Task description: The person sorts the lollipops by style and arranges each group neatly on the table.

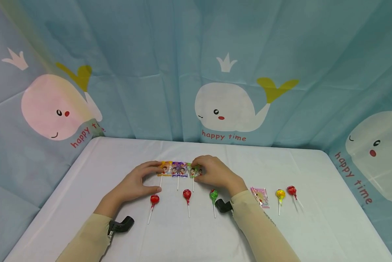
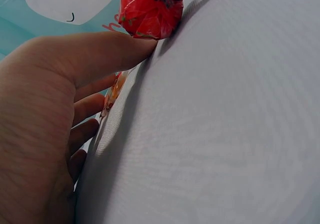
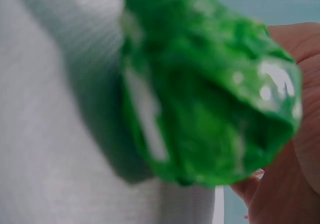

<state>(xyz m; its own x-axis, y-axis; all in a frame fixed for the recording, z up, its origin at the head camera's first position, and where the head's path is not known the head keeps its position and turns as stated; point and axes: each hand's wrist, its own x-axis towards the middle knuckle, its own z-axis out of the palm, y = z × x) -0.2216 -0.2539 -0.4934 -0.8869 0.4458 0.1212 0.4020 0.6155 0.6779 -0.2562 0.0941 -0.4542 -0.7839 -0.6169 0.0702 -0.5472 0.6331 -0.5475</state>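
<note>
Three flat lollipops in printed wrappers lie in a row at the back of the table: orange, purple and green. My left hand has its fingertips at the left edge of the orange wrapper, its thumb lower down near the stick. My right hand pinches the green-wrapped lollipop between thumb and fingers, partly covering it. Nearer me lie a red ball lollipop, another red ball lollipop and a green ball lollipop, which fills much of the right wrist view.
Right of my right forearm lie a pink flat wrapped candy, a yellow ball lollipop and a third red ball lollipop. A white cloth covers the table. Behind it hangs a blue whale-print curtain.
</note>
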